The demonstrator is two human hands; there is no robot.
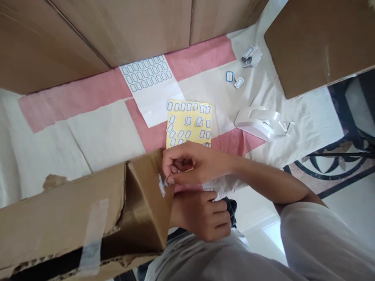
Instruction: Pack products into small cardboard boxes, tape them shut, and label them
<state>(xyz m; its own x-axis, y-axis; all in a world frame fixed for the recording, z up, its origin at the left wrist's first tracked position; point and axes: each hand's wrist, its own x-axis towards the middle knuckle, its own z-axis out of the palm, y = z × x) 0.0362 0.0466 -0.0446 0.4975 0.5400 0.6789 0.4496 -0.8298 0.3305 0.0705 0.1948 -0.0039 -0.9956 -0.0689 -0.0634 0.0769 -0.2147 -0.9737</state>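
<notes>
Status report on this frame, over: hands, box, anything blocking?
Right hand pinching small pale piece at end of cardboard box. Left hand curled, palm hidden. Right hand covers near edge of yellow sheet.

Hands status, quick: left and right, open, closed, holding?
Left hand: fingers curled, palm hidden; can't tell whether it holds anything.
Right hand: closed, pinching a small pale piece by the near cardboard box.

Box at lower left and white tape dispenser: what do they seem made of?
Box: brown cardboard, mostly matte, likely corrugated, given its thick, ragged flap edges. Tape dispenser: probably hard plastic, smooth with a slight sheen, judging by its molded-looking curves.
</notes>
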